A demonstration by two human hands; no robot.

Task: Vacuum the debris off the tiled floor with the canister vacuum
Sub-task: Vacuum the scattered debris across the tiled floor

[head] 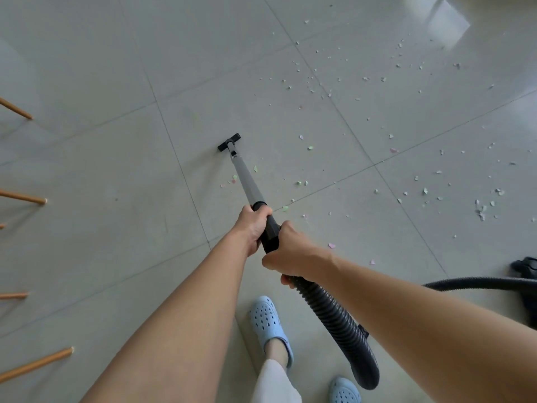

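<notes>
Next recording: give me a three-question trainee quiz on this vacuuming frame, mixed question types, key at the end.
1. True or false: the floor nozzle rests on the densest patch of debris.
2. Which hand grips nearer the nozzle? A) left hand B) right hand
3. Fill in: the ribbed hose leads to the canister at the frame's ____ edge.

Key: 1 false, most scraps lie to its right and beyond; 2 A; 3 right.
</notes>
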